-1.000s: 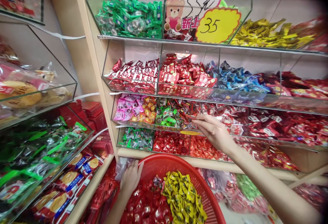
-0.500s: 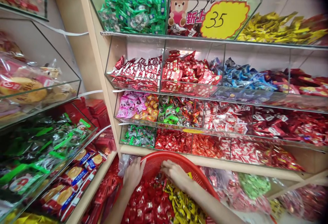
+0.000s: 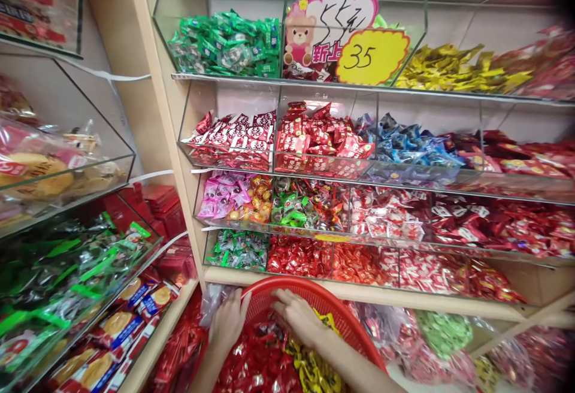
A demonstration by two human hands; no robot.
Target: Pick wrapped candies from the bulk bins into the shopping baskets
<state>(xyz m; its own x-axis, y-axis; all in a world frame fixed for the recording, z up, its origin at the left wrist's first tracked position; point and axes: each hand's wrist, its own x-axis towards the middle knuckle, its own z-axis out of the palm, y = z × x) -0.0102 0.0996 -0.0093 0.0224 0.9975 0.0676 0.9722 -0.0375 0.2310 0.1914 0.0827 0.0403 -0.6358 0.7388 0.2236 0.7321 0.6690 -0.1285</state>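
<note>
A round red plastic basket (image 3: 354, 321) sits at the bottom centre, holding red-wrapped candies (image 3: 256, 360) and yellow-wrapped candies (image 3: 317, 369). My left hand (image 3: 228, 320) is at the basket's left rim, its thumb and fingers apart and nothing seen in it. Inside the basket, over the candies near the far wall, is my right hand (image 3: 294, 315). Its fingers are spread and bent a little, with no item visible between them. The candies right under its palm are hidden.
Clear-fronted shelves of wrapped candies (image 3: 323, 135) rise behind the basket. More bins with packaged snacks (image 3: 108, 327) stand at the left. Bagged candies (image 3: 444, 330) lie low on the right. A yellow price sign (image 3: 372, 57) hangs on the upper shelf.
The view has tilted up slightly, so the shelves sit lower in it. My right hand has shifted a little left inside the basket, and its fingers are more spread.
</note>
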